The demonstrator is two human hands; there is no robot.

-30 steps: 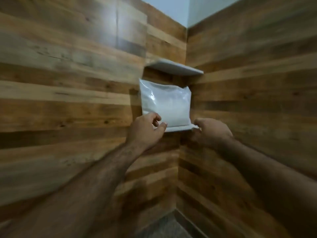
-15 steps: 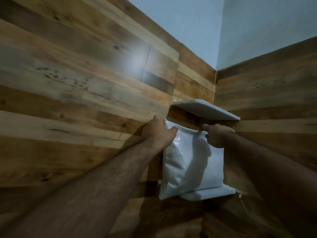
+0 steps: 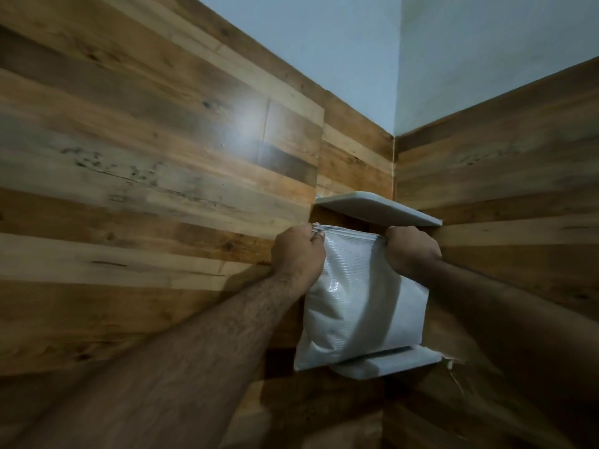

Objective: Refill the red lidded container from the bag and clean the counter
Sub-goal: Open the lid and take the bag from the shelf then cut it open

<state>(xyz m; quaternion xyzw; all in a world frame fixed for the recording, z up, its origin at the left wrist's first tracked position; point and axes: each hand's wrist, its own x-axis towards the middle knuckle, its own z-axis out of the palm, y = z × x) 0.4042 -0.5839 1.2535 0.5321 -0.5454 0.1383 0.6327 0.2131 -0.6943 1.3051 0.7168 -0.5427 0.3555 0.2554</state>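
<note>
A white plastic bag, full and upright, stands on the lower white corner shelf where two wood-panelled walls meet. My left hand grips the bag's top left corner. At the top right corner my right hand grips the sealed edge. Both arms reach up from below. The bag's lower left part hangs past the shelf's edge. The red lidded container and the counter are out of view.
An upper white corner shelf sits just above the bag's top and my knuckles. Wood-panelled walls close in on the left and right, with pale blue wall above them.
Both hands rose from the bag's bottom at the lower shelf to its top corners and took hold there. The view tilted upward and moved closer.
</note>
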